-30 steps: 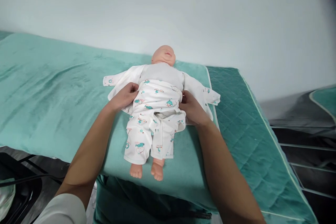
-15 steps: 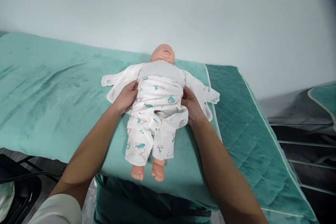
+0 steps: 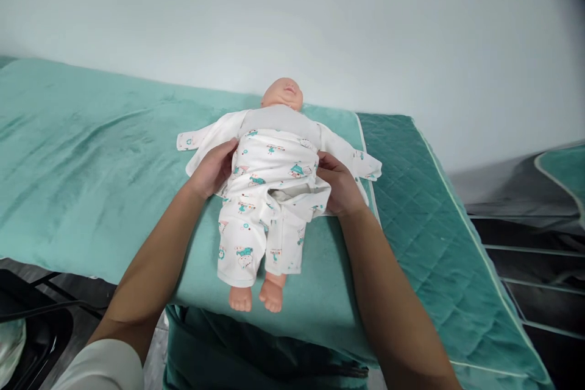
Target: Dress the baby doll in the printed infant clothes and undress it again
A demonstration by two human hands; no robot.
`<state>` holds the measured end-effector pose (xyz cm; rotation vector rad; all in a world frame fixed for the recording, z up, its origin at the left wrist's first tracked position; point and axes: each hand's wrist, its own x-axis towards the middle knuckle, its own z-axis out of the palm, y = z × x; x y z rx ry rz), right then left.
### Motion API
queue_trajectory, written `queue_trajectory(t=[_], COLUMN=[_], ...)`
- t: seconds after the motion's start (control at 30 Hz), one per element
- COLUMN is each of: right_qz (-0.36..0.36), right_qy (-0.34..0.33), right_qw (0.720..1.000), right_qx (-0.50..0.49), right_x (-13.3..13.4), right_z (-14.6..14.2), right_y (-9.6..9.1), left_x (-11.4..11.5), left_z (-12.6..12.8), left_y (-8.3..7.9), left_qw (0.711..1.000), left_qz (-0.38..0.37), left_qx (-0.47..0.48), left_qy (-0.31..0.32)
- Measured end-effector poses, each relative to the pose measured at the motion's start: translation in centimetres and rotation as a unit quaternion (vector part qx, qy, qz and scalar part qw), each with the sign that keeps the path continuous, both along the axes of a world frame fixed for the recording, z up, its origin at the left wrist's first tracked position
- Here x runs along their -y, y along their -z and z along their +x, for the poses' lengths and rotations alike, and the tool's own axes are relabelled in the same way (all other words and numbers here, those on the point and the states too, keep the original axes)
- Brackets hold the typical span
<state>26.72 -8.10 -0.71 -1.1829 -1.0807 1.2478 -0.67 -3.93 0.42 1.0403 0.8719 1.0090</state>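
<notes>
A baby doll [image 3: 282, 93] lies on its back on a green padded bed [image 3: 114, 195], its head towards the wall and its bare feet [image 3: 273, 296] near the front edge. It wears a white baby jacket [image 3: 340, 146] spread open to both sides, and printed baby pants [image 3: 274, 161] pulled high over the belly. My left hand [image 3: 212, 167] pinches the pants at the waist on the left side. On the opposite side my right hand [image 3: 339, 184] grips their waist, its fingertips partly tucked behind the cloth. An opening gapes at the crotch.
A darker quilted cover [image 3: 420, 207] hangs over the right part of the bed. To the right stands a rack with metal bars [image 3: 534, 251]. A black chair-like object [image 3: 46, 329] is at the lower left. A white wall [image 3: 228, 18] rises behind.
Both hands have shifted slightly along the sides of the pants, which bulge out a little more at the right hip. One doll foot has moved slightly left.
</notes>
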Motion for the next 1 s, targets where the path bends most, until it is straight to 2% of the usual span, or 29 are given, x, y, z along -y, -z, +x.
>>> queue_trajectory(t=[0.13,0.37,0.43,0.5,0.57,0.63,0.7,0.83,0.93,1.0], right_qz=[0.009,0.039,0.044,0.070,0.122,0.175,0.209,0.243,0.279,0.298], right_qy=[0.023,0.086,0.097,0.126,0.161,0.163,0.128,0.071,0.041,0.020], right_qw=[1.000,0.990,0.987,0.981,0.969,0.956,0.948,0.934,0.910,0.897], right_qx=[0.018,0.103,0.118,0.129,0.143,0.171,0.204,0.251,0.303,0.325], right_x=[-0.1,-0.5,-0.6,-0.4,0.0,0.4,0.6,0.2,-0.4,-0.8], right_z=[-0.3,-0.6,-0.6,-0.6,-0.8,-1.0,-1.1,-0.9,-0.9,-1.3], right_y=[0.3,1.0,1.0,0.7,0.2,-0.4,-0.8,-1.4,-1.9,-2.3], left_x=[0.2,0.1,0.0,-0.1,-0.1,0.0,0.0,-0.5,-0.9,-1.0], left_z=[0.3,-0.4,-0.5,-0.4,-0.1,0.4,0.9,1.9,2.2,2.3], left_y=[-0.1,0.1,0.3,0.4,0.1,-0.4,-1.1,-2.3,-3.0,-3.4], left_qw=[0.998,0.996,0.994,0.985,0.958,0.928,0.912,0.880,0.850,0.840], left_qz=[-0.018,0.002,0.024,0.088,0.172,0.244,0.292,0.357,0.393,0.404], left_qx=[-0.041,-0.088,-0.106,-0.137,-0.168,-0.188,-0.210,-0.290,-0.345,-0.361], left_qy=[-0.034,0.019,0.013,-0.058,-0.156,-0.210,-0.198,-0.116,-0.064,-0.034])
